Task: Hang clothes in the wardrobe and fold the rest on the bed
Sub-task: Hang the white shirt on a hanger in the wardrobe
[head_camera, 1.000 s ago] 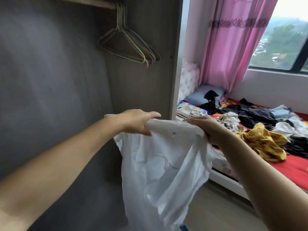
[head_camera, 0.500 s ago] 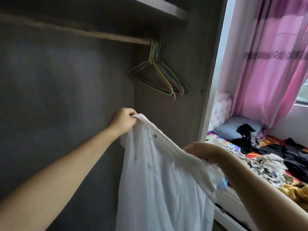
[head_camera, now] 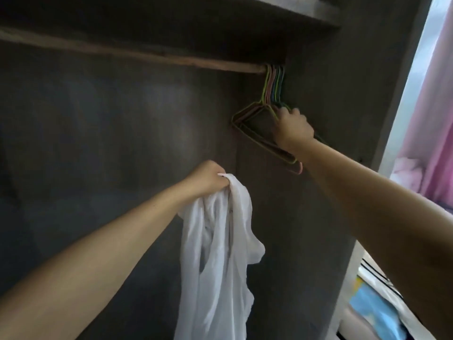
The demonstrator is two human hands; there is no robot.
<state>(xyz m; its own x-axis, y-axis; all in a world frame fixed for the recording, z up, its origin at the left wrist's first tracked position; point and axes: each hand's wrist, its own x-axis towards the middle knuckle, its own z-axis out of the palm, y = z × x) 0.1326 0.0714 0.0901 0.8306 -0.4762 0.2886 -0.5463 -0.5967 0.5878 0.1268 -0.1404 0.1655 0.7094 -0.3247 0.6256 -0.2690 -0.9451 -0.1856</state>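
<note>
Two hands: both reach into an open, dark wardrobe (head_camera: 122,148), seen from the person's own head.
Left hand (head_camera: 208,177): at centre, fingers curled tight round the bunched top of a white shirt (head_camera: 218,253).
Shirt: hangs straight down from the left hand in loose folds, in front of the wardrobe's back panel, running out of view at the bottom edge.
Right hand (head_camera: 293,128): higher and to the right, raised to a bunch of wire hangers (head_camera: 255,123); fingers curled at the hangers' shoulders just under the hooks. Whether they grip one hanger or several, I cannot tell.
Hangers: several thin ones, green, pink and blue, hooked close together at the far right end of a wooden rail (head_camera: 137,54), just beside the wardrobe's right wall.
Rail: runs across the top of the wardrobe, under a shelf (head_camera: 294,7).
Right edge: a pink curtain (head_camera: 436,101) in daylight, and below it a blurred patch of blue and white bedding (head_camera: 377,312).
</note>
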